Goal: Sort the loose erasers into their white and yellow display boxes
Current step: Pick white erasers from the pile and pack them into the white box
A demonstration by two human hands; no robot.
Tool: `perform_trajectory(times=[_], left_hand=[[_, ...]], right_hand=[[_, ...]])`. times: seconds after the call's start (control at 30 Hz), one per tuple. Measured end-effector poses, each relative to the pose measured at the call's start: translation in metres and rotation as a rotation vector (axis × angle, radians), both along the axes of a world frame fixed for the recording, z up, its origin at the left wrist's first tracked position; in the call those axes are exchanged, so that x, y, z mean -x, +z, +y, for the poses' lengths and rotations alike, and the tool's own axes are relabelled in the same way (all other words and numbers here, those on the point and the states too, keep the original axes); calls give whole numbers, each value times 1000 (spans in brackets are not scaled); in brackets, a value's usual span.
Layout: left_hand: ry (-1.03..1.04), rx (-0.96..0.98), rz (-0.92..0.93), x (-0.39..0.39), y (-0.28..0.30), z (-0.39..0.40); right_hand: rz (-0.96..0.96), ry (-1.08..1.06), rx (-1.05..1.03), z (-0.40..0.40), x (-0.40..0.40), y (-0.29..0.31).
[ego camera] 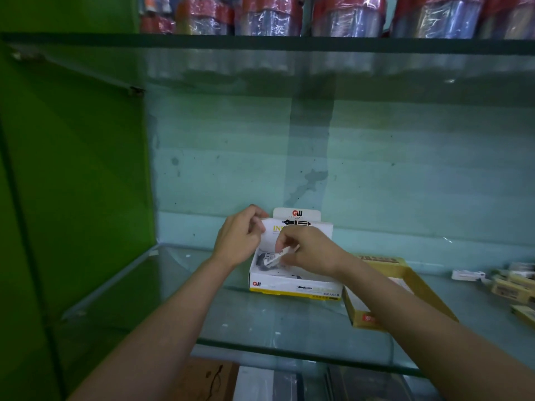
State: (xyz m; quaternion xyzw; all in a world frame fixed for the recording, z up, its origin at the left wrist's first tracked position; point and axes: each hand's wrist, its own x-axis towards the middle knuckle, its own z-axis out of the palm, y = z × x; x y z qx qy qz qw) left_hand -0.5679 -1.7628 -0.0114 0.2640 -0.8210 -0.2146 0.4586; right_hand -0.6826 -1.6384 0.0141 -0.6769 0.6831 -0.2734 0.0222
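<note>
A white display box (292,286) with a raised lid flap stands on the glass shelf (275,328), near its middle. My left hand (238,237) grips the box's upper left corner at the flap. My right hand (311,250) hovers over the open box, fingers pinched on a white eraser (276,257) that tilts down into it. Dark-printed erasers lie inside the box. To the right sits a yellow display box (417,287), partly hidden behind my right forearm. Loose erasers (506,285), white and yellowish, lie at the shelf's far right.
A green side panel (72,169) closes the shelf on the left, and a pale teal wall is behind. Another glass shelf (260,41) above carries plastic-wrapped packs (347,15). Below the front edge of the shelf, more goods show through the glass.
</note>
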Motion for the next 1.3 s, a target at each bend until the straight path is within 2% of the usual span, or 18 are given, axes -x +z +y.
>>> perform_trajectory(times=[0.07, 0.13, 0.23, 0.4, 0.57, 0.73, 1.03, 1.1, 1.2, 1.27, 1.3], left_hand=[[3, 0, -1, -1, 0, 0], [-4, -5, 5, -1, -1, -1], [2, -16, 24, -1, -2, -3], [106, -20, 26, 2, -1, -4], [119, -9, 8, 1, -1, -3], [137, 7, 19, 1, 0, -2], [119, 6, 37, 1, 0, -2], [118, 5, 30, 1, 1, -2], [117, -1, 34, 1, 2, -1], [125, -8, 29, 1, 1, -1], [130, -10, 23, 1, 1, -1]], right_hand=[[155, 40, -28, -3, 0, -5], [215, 79, -74, -3, 1, -7], [172, 96, -104, -1, 3, -6], [182, 92, -109, -5, 1, -7], [212, 89, -108, -5, -1, -6], [59, 127, -203, 9, 5, 8], [112, 135, -286, 13, 3, 6], [-66, 90, -207, 13, 9, 9], [-516, 20, -44, 19, 20, 15], [-730, 31, -51, 24, 22, 17], [-777, 41, -68, 26, 23, 16]])
